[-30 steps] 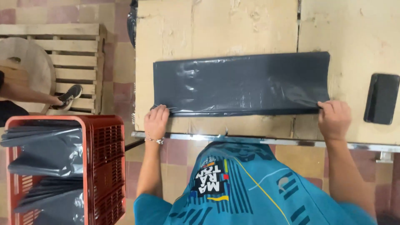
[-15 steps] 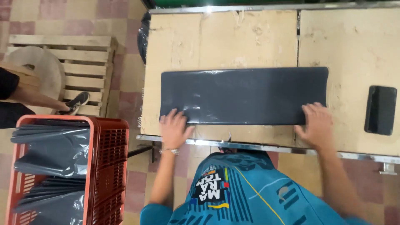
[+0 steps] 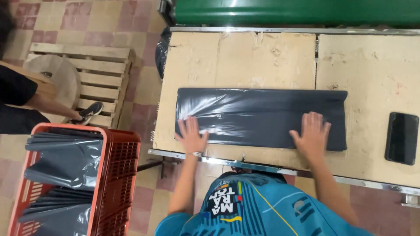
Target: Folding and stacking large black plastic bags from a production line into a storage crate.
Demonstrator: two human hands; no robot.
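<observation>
Landmark: the folded dark grey plastic bag [image 3: 262,117], a long shiny band lying flat across the cardboard-topped table [image 3: 245,57], close to its near metal edge.
Left hand [image 3: 191,135]: laid flat, fingers spread wide, palm down on the bag's near left corner; it grips nothing.
Right hand [image 3: 311,133]: also flat and spread wide, pressing on the bag's near edge towards its right end; it grips nothing.
Black phone [image 3: 401,137]: a slim dark rectangle, screen up, on the table just right of the bag and apart from it.
Red plastic crate [image 3: 114,175]: on the floor well left of and below the bag, with a latticed side, holding more folded dark grey bags [image 3: 63,161].
Wooden pallet [image 3: 103,81]: on the tiled floor left of the bag, beyond the crate.
Another person [image 3: 26,105]: dark clothes and one dark shoe resting on the pallet.
Green bin edge [image 3: 297,12]: beyond the bag, past the table's far edge.
</observation>
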